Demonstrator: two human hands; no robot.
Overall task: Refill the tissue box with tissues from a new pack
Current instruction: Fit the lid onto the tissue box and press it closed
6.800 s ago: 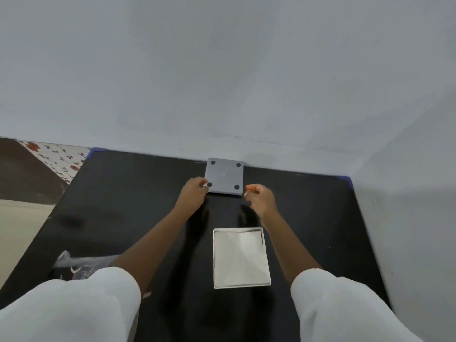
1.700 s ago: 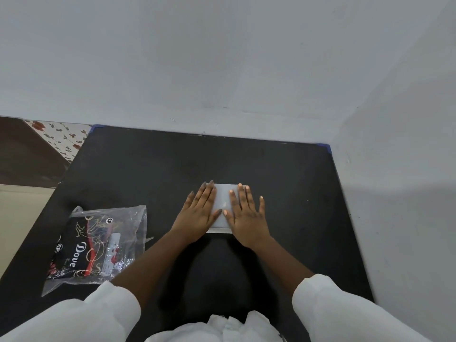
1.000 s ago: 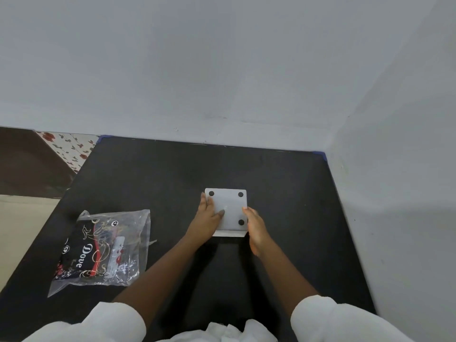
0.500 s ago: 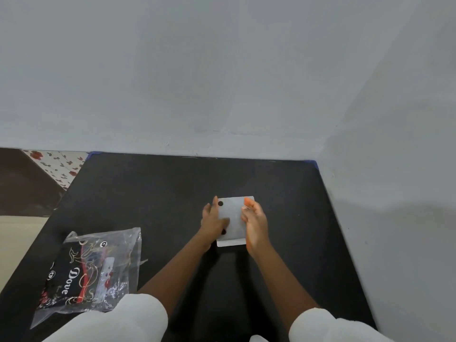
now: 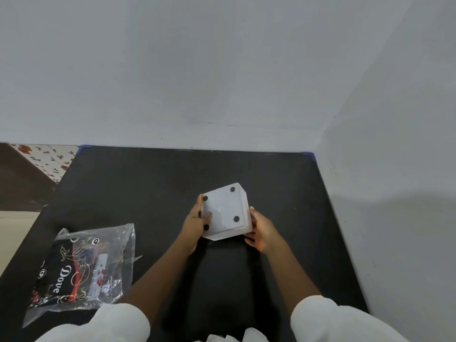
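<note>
The white tissue box [image 5: 225,211] is held upside down over the middle of the black table, its base plate with black round feet facing up and tilted, turned a little clockwise. My left hand [image 5: 196,224] grips its left side, thumb on the base plate. My right hand [image 5: 260,229] cups its right and near side. The new tissue pack [image 5: 81,270], a clear crinkled plastic wrapper with black, red and gold print, lies flat at the near left of the table. No tissues are visible inside the box.
The black table [image 5: 148,183] is set into a corner, with a pale wall [image 5: 222,82] behind and another wall [image 5: 394,193] along its right edge. Left of the table, a patterned floor [image 5: 47,156] shows. My white sleeves fill the bottom of the view.
Both hands pressed the base plate onto the box, then took it by its sides. The box is now raised off the table and tilted.
</note>
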